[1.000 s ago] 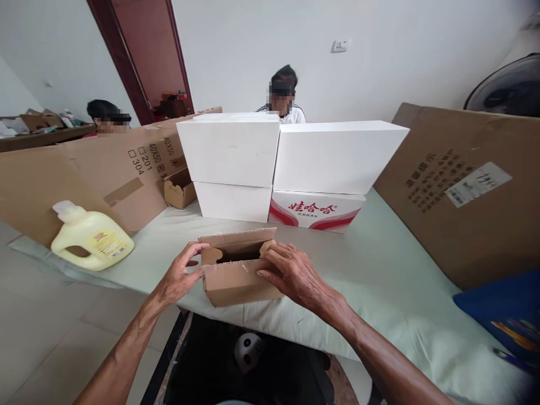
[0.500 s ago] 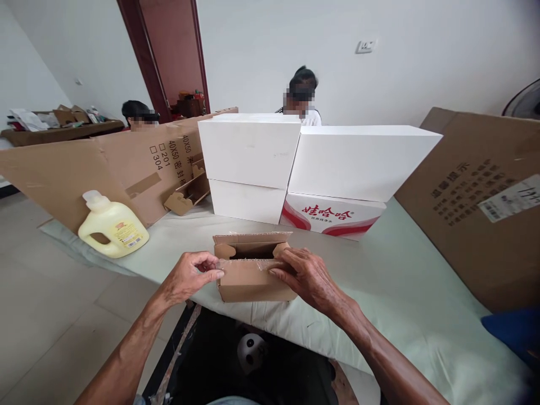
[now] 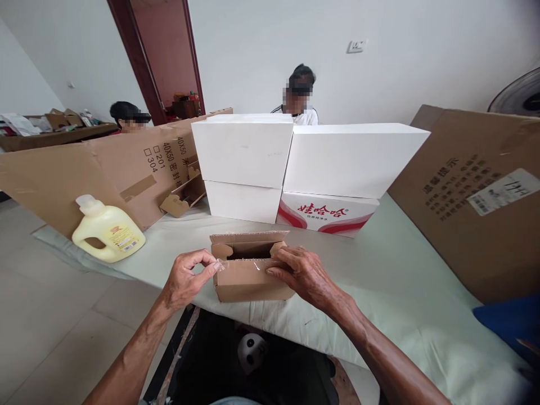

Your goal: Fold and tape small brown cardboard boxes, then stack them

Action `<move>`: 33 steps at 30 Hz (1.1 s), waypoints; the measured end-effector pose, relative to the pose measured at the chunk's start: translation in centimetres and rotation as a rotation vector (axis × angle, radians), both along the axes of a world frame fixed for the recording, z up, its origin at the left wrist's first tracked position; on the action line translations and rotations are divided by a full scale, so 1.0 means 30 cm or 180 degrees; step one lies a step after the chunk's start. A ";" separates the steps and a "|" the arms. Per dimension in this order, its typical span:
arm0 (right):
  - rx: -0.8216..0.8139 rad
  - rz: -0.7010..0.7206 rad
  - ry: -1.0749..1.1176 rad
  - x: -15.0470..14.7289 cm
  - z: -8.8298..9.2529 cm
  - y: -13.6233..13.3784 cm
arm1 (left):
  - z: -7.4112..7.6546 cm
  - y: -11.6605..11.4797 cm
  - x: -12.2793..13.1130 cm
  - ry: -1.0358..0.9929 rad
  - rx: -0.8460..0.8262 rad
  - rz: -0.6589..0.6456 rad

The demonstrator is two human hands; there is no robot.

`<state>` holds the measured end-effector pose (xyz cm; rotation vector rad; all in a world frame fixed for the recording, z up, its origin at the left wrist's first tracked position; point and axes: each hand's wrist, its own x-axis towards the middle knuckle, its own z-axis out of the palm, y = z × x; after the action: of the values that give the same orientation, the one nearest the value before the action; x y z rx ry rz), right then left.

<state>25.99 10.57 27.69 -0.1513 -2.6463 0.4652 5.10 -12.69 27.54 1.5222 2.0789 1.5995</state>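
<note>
A small brown cardboard box [image 3: 252,284] stands in front of me near the table's edge, its top open and its inside dark. At its left front corner my left hand [image 3: 192,275] pinches a piece of clear tape [image 3: 221,264] between thumb and forefinger. My right hand [image 3: 297,273] is closed on the right end of the box, thumb on the front panel and fingers over the rim by the side flap. A shiny strip, seemingly tape, shows along the upper front panel between my hands.
White boxes [image 3: 242,151] are stacked behind the small box, one bearing red lettering [image 3: 324,211]. A yellow jug [image 3: 112,233] and a small open carton [image 3: 183,197] stand left. Large cardboard pieces [image 3: 464,169] flank the cloth-covered table [image 3: 405,292]. Two people sit beyond.
My left thumb and forefinger have closed on the tape at the left corner and moved slightly off the box. The right hand keeps its hold. The view has shifted a little.
</note>
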 end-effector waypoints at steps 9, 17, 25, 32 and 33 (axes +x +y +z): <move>0.0043 -0.0079 -0.0016 -0.007 0.006 -0.016 | 0.060 0.028 0.051 0.0492 0.0368 0.0077; 0.0202 -0.0084 0.0009 -0.019 0.015 -0.029 | 0.139 0.099 0.081 0.0017 0.0587 -0.0480; 0.0246 -0.0142 -0.0144 -0.037 0.024 -0.048 | 0.205 0.176 0.124 -0.0739 0.0805 -0.0778; 0.0383 -0.0411 -0.0410 -0.053 0.034 -0.069 | 0.298 0.247 0.140 -0.1106 0.1287 -0.1240; 0.0377 -0.0464 -0.0431 -0.054 0.038 -0.074 | 0.309 0.249 0.137 -0.1118 0.1391 -0.1286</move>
<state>24.37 8.35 28.82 -0.3470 -2.7612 0.2579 9.21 -5.21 36.80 1.5039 1.2038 2.0434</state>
